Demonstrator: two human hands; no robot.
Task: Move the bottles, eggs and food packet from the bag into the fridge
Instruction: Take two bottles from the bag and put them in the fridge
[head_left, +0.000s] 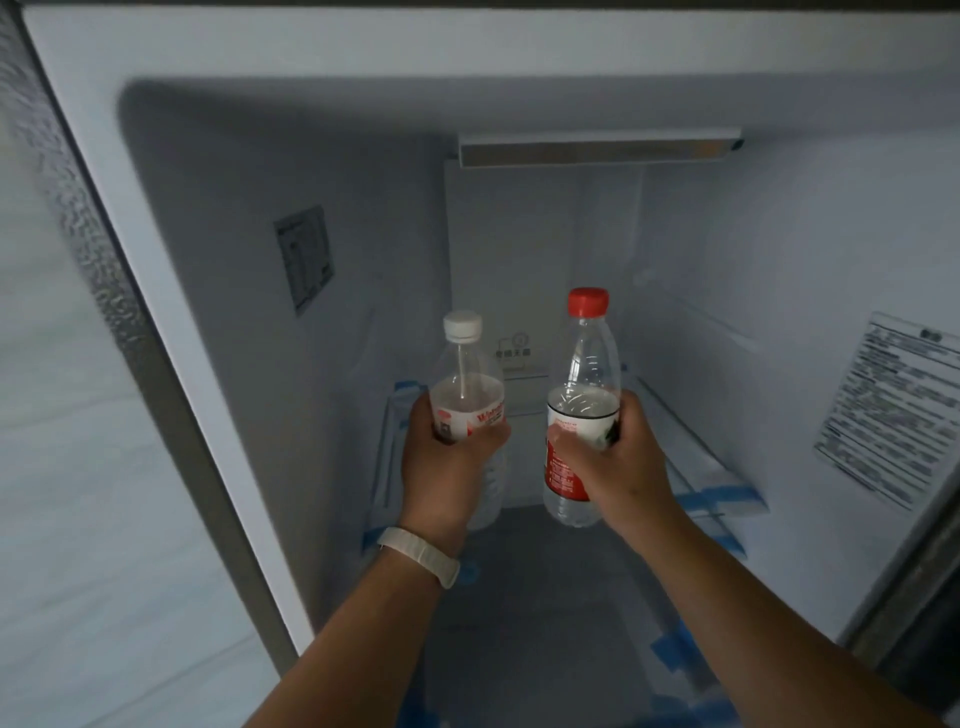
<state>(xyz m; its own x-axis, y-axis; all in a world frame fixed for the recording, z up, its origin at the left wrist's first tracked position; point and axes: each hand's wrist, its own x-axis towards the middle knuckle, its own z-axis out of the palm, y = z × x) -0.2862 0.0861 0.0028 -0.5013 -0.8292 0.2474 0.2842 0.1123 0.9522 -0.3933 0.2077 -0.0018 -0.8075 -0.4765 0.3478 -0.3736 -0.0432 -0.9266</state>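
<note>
Two bare forearms (727, 597) were stretched from the lower edge of the frame into an open white-walled fridge (234, 208), a pale wristband (421, 553) being worn on the left wrist. A clear plastic bottle with a white cap (466, 382) was gripped by the left hand (447, 467), the fingers being wrapped round its red-and-white label. A clear plastic bottle with a red cap (586, 364) was clasped by the right hand (615, 457), with the thumb laid across its red-and-white label. Both bottles were held upright and side by side inside the fridge's compartment, close together but not touching, the red-capped one standing higher in the frame. Each was seen to be partly filled with clear liquid. They were held over a grey shelf (545, 613); whether their bases touched it could not be told. Strips of blue tape (722, 493) were seen stuck at the shelf's edges and corners. A small grey label (304, 257) was fixed to the left inner wall, and a white printed sheet (888, 405) was fixed to the right one; the print on both was too small to be read. A long metallic bar (597, 150) was mounted across the top of the back wall.
</note>
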